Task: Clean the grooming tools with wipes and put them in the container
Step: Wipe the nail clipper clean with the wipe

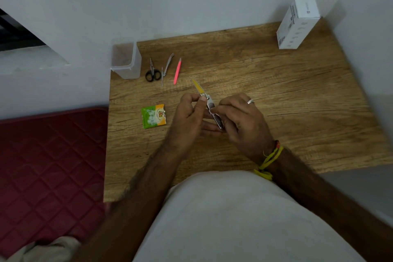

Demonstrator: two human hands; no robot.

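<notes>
Overhead, wooden table (276, 95) in white-walled corner (maroon quilted mattress (49, 155) alongside).

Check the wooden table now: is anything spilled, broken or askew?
Nothing stands out. The black-handled scissors, metal nail clipper and pink tweezers lie side by side near the clear plastic container, which stands upright.

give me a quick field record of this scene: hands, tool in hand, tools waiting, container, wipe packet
left hand: pinches the nail clipper's pivot end
right hand: pinches the nail clipper lower down
nail clipper: held above table, yellow lever swung out
waiting tools: scissors, cuticle nipper, pink tweezers
container: clear, open, table's far left corner
wipe packet: green and orange, left of hands
</notes>
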